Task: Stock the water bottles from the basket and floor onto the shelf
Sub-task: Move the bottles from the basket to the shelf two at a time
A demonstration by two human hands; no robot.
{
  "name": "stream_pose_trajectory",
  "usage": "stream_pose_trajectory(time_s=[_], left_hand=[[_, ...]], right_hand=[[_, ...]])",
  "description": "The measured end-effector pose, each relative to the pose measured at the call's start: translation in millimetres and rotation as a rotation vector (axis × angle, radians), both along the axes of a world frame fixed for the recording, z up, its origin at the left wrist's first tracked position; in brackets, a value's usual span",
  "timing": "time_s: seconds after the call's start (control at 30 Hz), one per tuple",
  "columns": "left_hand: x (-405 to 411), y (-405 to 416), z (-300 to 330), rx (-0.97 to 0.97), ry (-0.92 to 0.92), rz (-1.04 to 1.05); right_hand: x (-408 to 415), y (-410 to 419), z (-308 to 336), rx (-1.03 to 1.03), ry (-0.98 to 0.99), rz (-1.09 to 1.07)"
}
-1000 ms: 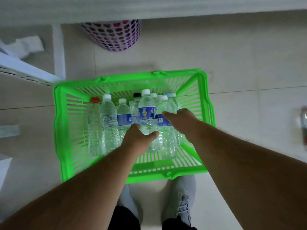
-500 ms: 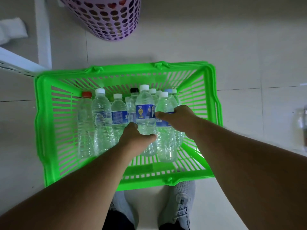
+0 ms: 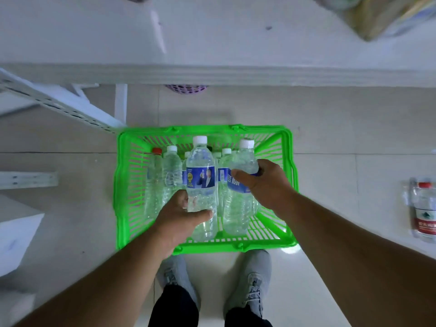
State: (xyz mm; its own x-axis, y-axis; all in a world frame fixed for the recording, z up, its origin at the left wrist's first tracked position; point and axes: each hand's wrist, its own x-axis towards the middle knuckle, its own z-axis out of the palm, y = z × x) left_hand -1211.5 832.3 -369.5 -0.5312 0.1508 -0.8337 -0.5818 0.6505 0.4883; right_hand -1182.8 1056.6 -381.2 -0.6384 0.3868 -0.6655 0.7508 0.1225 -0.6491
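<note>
Slippage is probably the main worry here, since the person has one bottle per hand and both are thin, crinkly clear plastic that gives when squeezed. The left hand is curled round the lower body of the tall white-capped bottle, below its label, so the heavy top half could tip away from the grip on the way up. The right hand is wrapped round the label band of the second bottle, which leans a little to the right; thumb on the front, fingers round the back. Both bottles look raised above the others in the green basket, which sits on the floor right at the person's feet. If either bottle drops it would likely knock into the ones standing in the basket, like the red-capped bottle at the left. The shelf edge runs across just above the basket, so lifting straight up could clip a cap on that lip. Another bottle lies on the floor well off to the right, easy to step on when turning. As for writing: the left bottle has a blue label with a gold emblem and a figure on it, text too small to read. The right one's blue label has white characters, partly under the thumb, not legible. The floor bottle has a red-and-white label, also unreadable.
</note>
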Motion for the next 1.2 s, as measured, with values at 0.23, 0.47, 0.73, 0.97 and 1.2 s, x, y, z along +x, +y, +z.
stream_pose_trajectory(time_s=[0.23,0.47,0.73,0.97,1.2], left_hand=[[-11.9,-6.4,190.3,0.133,0.132,0.086],[-6.5,-26.1,393.2,0.252,0.301,0.08],[11.3,-64.2,566.7,0.381,0.518,0.067],[9.8,-87.7,664.9,0.438,0.693,0.031],[4.9,-84.0,715.2,0.502,0.785,0.009]], right_hand=[[-19.2,2.6,203.0,-0.003,0.171,0.097],[-21.8,-8.9,431.1,0.077,0.361,0.159],[-2.1,-44.5,634.5,0.214,0.537,0.185],[5.7,-69.7,758.9,0.304,0.703,0.182],[2.8,-71.3,816.9,0.332,0.805,0.181]])
